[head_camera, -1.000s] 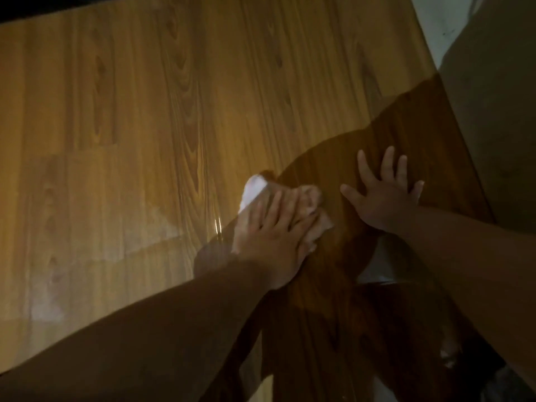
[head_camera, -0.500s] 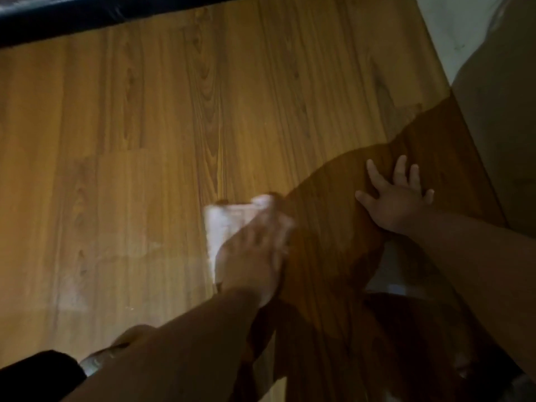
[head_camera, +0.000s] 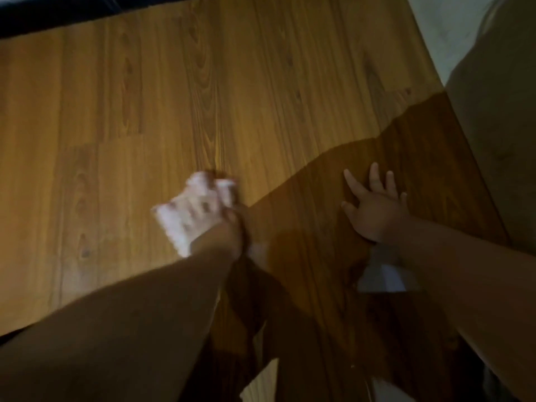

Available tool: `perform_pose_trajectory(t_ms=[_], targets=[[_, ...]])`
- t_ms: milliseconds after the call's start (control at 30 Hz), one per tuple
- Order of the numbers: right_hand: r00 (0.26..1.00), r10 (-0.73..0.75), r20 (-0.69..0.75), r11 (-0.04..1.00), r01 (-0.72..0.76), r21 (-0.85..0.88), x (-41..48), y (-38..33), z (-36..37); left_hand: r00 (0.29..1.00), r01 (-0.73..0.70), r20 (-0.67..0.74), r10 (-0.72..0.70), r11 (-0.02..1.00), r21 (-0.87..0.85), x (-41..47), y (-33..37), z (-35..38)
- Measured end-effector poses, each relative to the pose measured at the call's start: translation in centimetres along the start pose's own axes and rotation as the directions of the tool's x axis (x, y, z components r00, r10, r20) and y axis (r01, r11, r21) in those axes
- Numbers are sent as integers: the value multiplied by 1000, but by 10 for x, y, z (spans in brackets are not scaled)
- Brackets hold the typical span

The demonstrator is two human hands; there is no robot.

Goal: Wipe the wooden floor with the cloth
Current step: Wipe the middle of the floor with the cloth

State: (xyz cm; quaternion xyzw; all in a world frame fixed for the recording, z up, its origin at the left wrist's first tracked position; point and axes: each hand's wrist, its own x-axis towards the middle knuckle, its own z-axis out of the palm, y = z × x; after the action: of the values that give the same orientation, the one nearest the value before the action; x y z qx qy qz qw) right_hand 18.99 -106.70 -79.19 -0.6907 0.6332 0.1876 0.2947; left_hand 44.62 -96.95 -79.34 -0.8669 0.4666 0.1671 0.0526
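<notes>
1. Leftward and slightly away from the person, the left hand [head_camera: 220, 236] and the white cloth [head_camera: 177, 227] have slid since half a second ago, out of the shadow onto the lit boards.
2. Its fingers [head_camera: 203, 206] lie stretched across the cloth, pressing it to the wooden floor [head_camera: 116, 126]; motion blur smears them.
3. The right hand [head_camera: 374, 213] stays planted flat on the shaded floor, fingers spread, well apart from the cloth.
4. A dark strip [head_camera: 58, 13] borders the floor's far edge, and a pale patch [head_camera: 380, 278] shows beneath the right forearm.
</notes>
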Motion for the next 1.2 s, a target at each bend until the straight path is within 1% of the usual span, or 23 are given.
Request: perform_pose_trajectory(t_ms=[33,67,100,133,167,200,267,300,367,400,433,500,567,600,633,667,733,867,933,967,1033,1100,1200], targets=[[1000,0,5,1000,0,12,0,-1,-1,952,-307,4,307,951,44,-15,16,7],[1000,1,11,1000,-1,23,-1,-1,-2,802,-597,61,594,798,81,-30,32,14],[1000,1,16,999,-2,34,-3,-1,-2,598,-802,190,779,586,117,-42,46,17],[1000,4,23,999,-5,45,-6,-1,-2,439,-898,305,845,425,116,-48,54,19],[999,9,34,999,-11,53,-9,0,-1,380,-925,360,852,353,140,-47,55,18],[999,10,46,998,-12,56,-11,0,1,414,-910,348,841,373,182,-40,49,17],[998,11,57,999,-14,52,-16,1,6,612,-790,240,754,573,218,-21,20,12],[998,10,57,998,-13,57,-18,1,8,745,-667,192,639,714,212,-7,0,6],[999,7,52,997,-11,81,-22,-1,13,977,-200,108,183,964,175,22,-39,-11],[999,6,47,996,-11,87,-25,-4,17,993,83,73,-87,995,63,34,-56,-20],[999,11,38,996,-14,87,-28,-7,20,949,314,75,-307,945,-96,42,-67,-28],[999,44,23,996,-46,79,-31,-13,23,868,496,144,-475,832,-250,42,-67,-32],[997,72,28,995,-74,74,-35,-22,27,927,370,103,-360,924,-98,22,-60,-19],[996,78,31,993,-80,81,-36,-25,29,984,170,56,-171,985,13,6,-51,-11],[996,83,34,992,-86,88,-37,-30,29,996,-87,42,84,993,79,-9,-40,-5],[995,87,41,992,-90,89,-39,-36,30,943,-331,53,328,940,78,-23,-32,3],[994,97,52,993,-101,65,-43,-48,34,796,-599,133,590,800,36,-43,-17,16],[992,114,45,992,-116,41,-49,-64,38,664,-731,254,703,682,23,-46,-7,21],[992,105,66,994,-107,21,-55,-75,41,720,-680,232,654,732,50,-26,-36,10],[992,103,75,994,-104,16,-58,-80,43,803,-578,207,558,814,49,-14,-56,4],[993,84,84,996,-85,7,-65,-93,49,962,-226,173,212,972,65,8,-100,-12],[996,69,53,997,-70,13,-74,-105,62,977,139,157,-145,989,48,20,-134,-27],[998,57,-12,998,-56,11,-91,-123,86,927,324,201,-316,946,-4,23,-143,-34]])
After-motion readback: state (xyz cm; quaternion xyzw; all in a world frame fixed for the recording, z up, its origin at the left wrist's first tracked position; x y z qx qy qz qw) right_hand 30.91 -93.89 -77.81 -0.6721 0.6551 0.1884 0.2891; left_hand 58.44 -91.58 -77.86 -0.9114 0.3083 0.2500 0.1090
